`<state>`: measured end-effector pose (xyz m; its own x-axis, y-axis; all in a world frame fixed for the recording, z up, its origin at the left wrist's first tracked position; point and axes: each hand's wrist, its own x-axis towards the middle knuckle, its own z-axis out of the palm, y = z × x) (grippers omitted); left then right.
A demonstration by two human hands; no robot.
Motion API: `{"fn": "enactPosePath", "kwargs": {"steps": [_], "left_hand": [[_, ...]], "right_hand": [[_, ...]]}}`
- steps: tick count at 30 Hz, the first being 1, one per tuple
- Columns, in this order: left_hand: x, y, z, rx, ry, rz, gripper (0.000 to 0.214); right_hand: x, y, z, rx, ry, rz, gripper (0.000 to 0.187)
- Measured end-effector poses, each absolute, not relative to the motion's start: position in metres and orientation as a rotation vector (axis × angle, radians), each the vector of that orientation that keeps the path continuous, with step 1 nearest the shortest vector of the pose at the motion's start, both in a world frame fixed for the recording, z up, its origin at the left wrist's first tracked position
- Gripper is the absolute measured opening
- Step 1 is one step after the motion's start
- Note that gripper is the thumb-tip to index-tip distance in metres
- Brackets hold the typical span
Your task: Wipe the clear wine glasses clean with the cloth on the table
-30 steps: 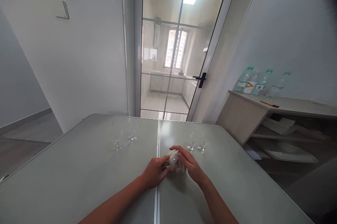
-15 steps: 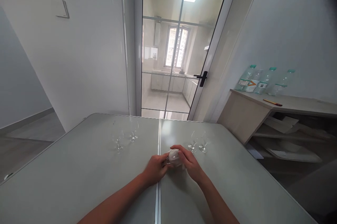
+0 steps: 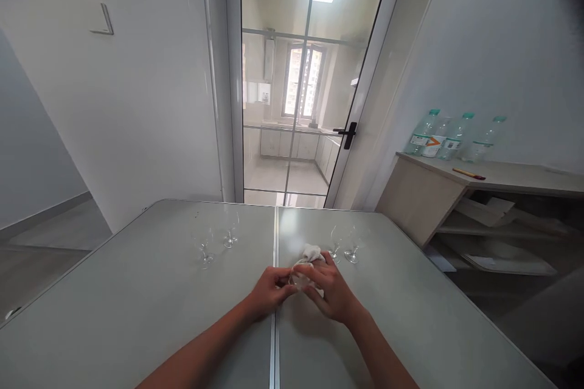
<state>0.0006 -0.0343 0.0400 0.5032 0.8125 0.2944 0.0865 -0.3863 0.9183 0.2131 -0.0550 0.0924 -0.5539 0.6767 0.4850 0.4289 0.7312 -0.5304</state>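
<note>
Both hands meet over the middle seam of a grey folding table point(image 3: 137, 310). My left hand point(image 3: 267, 291) pinches the stem end of a small clear glass point(image 3: 294, 281), mostly hidden. My right hand point(image 3: 331, 291) is wrapped round the glass's bowl with a white cloth point(image 3: 310, 253) that sticks out above the fingers. Two stemmed glasses point(image 3: 344, 246) stand just beyond my right hand. Two more stemmed glasses point(image 3: 216, 241) stand to the far left of the seam.
A glass door point(image 3: 310, 84) with a black handle point(image 3: 347, 133) stands behind the table. At the right a wooden shelf unit point(image 3: 424, 194) carries water bottles point(image 3: 449, 136) and a pencil-like tool point(image 3: 468, 174).
The white cloth has shifted from wrapped tight round the glass to sticking up beyond my right fingers. My right hand has turned over the glass. The standing glasses have not moved.
</note>
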Motion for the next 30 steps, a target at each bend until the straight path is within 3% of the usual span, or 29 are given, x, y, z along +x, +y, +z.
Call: {"fn": "enactPosePath", "kwargs": {"steps": [2,6,10,15,18,21,24,30], "left_hand": [[0.001,-0.033,0.035,2.005,0.933,1.079,0.022],[-0.001,-0.032,0.036,2.145,1.016,1.128,0.035],[-0.003,-0.033,0.048,1.914,0.739,0.969,0.035],[-0.006,-0.031,0.051,1.556,0.553,0.750,0.046],[-0.005,-0.033,0.049,1.650,0.614,0.831,0.040],[-0.003,-0.035,0.050,1.855,0.771,1.026,0.029],[-0.002,-0.037,0.052,1.915,0.780,1.036,0.025],[-0.001,-0.033,0.047,1.685,0.678,0.926,0.040]], "right_hand": [[0.209,-0.054,0.092,-0.949,-1.998,0.699,0.038],[0.203,-0.055,0.094,-1.015,-1.689,0.978,0.039],[0.205,-0.058,0.094,-0.964,-1.785,0.915,0.032],[0.205,-0.060,0.088,-0.844,-2.062,0.512,0.018],[0.203,-0.061,0.088,-0.772,-2.175,0.416,0.026],[0.203,-0.061,0.091,-0.809,-2.120,0.500,0.037],[0.208,-0.061,0.094,-0.846,-1.992,0.691,0.033],[0.222,-0.058,0.097,-0.778,-1.395,0.960,0.028]]}}
